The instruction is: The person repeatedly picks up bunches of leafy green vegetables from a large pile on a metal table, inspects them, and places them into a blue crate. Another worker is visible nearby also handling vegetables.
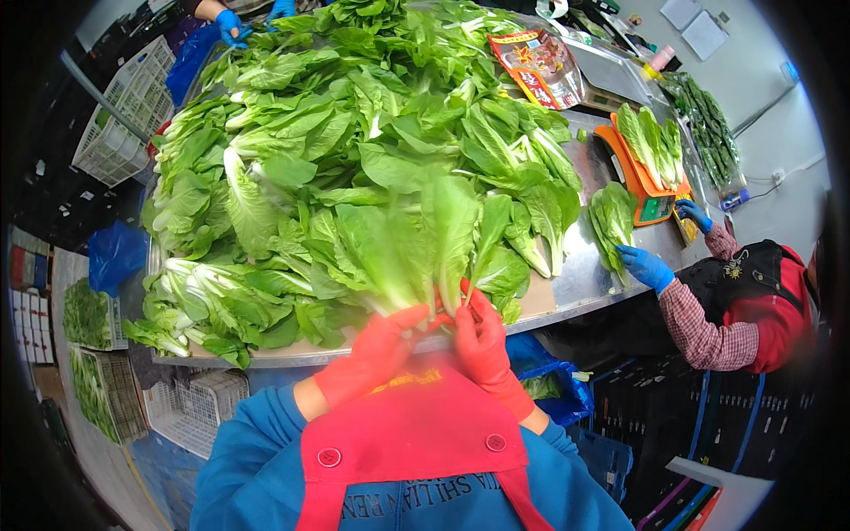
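Note:
My left hand (375, 355), in a red rubber glove, grips the white base of a leafy green (392, 255) at the table's near edge. Beside it my right hand (483, 342), gloved the same way, has its fingers closed on the stem of a leafy green (455, 229). The leaves of both point away from me, over the pile. A large heap of leafy greens (319, 126) spreads across the metal table (578, 275). The stem ends are partly hidden by my fingers.
An orange scale (641, 176) bearing greens stands at the right, by a co-worker's blue-gloved hands (644, 267). Another person's blue gloves (232, 28) are at the far left. A printed bag (539, 66) lies beyond the heap. White crates (196, 405) and a blue bag (564, 391) sit below the table.

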Motion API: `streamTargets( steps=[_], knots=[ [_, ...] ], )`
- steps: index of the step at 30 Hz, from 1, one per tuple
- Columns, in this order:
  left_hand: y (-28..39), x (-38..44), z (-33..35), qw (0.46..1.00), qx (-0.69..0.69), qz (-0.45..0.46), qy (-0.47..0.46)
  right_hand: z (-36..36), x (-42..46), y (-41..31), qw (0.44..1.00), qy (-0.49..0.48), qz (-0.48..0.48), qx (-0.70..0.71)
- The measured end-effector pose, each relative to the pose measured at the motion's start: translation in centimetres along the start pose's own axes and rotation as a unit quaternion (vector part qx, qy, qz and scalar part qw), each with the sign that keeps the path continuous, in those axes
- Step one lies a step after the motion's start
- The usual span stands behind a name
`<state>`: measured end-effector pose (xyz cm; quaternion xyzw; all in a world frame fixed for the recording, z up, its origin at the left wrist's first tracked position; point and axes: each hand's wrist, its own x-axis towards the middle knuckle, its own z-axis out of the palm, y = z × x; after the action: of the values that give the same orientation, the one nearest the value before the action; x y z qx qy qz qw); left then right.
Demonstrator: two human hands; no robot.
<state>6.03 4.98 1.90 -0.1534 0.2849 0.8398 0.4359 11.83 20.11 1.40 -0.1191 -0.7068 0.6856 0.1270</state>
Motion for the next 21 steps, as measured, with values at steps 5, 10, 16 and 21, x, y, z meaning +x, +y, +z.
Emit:
streamTargets(
  steps=[5, 10, 16, 21],
  knots=[
    [-0.6, 0.1, -0.2, 0.995, 0.069, 0.008, 0.067, 0.6, 0.1, -0.5, 0.909, 0.002, -0.274, -0.315],
    [-0.4, -0.5, 1.2, 0.995, 0.06, 0.036, 0.07, -0.3, 0.5, -1.6, 0.9, -0.038, -0.288, -0.325],
    [0.7, -0.4, 0.9, 0.996, 0.001, 0.055, 0.064, -5.7, 3.0, 0.7, 0.945, 0.044, -0.167, -0.278],
    [0.4, -0.2, 0.0, 0.999, -0.031, 0.024, 0.033, -13.8, 7.7, 6.0, 0.796, 0.169, -0.133, -0.566]
  ],
)
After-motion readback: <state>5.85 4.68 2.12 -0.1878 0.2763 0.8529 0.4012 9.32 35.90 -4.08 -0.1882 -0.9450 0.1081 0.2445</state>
